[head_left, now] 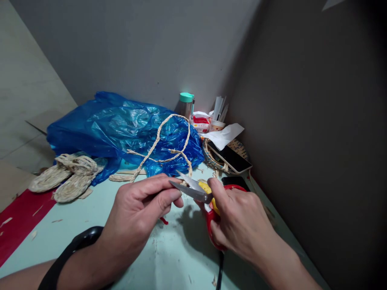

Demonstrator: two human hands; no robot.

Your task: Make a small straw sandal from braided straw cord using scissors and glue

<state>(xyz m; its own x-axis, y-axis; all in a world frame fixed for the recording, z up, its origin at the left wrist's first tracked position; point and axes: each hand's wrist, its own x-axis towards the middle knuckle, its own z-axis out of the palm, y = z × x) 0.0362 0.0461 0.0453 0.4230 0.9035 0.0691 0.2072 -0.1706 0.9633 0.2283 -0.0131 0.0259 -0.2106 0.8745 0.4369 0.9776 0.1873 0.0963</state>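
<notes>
My right hand (pixel 238 217) is closed around the red and yellow handles of a pair of scissors (pixel 193 192). Their blades are parted and point left, over the fingertips of my left hand (pixel 145 209). That hand is closed in a pinch beside the blades. A braided straw cord (pixel 157 139) loops over the blue plastic bag and comes down behind the blades to my left fingertips, where its end is mostly hidden. Whether the blades touch the cord I cannot tell.
Behind lies a blue plastic bag (pixel 121 125), with woven straw sandals (pixel 69 177) at left on a red cloth (pixel 27 217). A bottle (pixel 186 104), a tissue pack (pixel 201 122) and a phone (pixel 231 157) on a woven basket (pixel 211 159) stand near the wall.
</notes>
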